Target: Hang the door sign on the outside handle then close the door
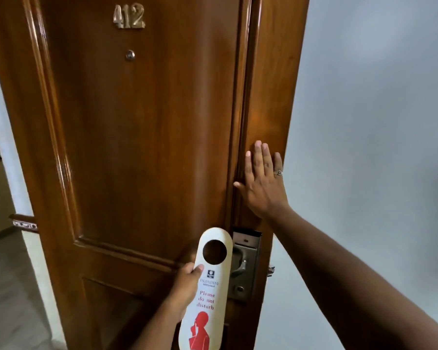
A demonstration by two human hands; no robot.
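A white door sign (208, 294) reading "Please do not disturb", with a round hole near its top and a red figure below, is upright in front of the brown wooden door (142, 147). My left hand (186, 284) grips the sign's left edge. The metal lever handle (240, 265) on its lock plate sits just right of the sign, partly hidden behind it. My right hand (262, 180) lies flat with fingers spread on the wooden door frame (271, 97), above the handle.
The door bears the brass number 412 (128, 16) and a peephole (130, 55). A pale grey wall (377, 122) fills the right side. At the left, a corridor floor (8, 286) and a patterned skirting strip (23, 222) show.
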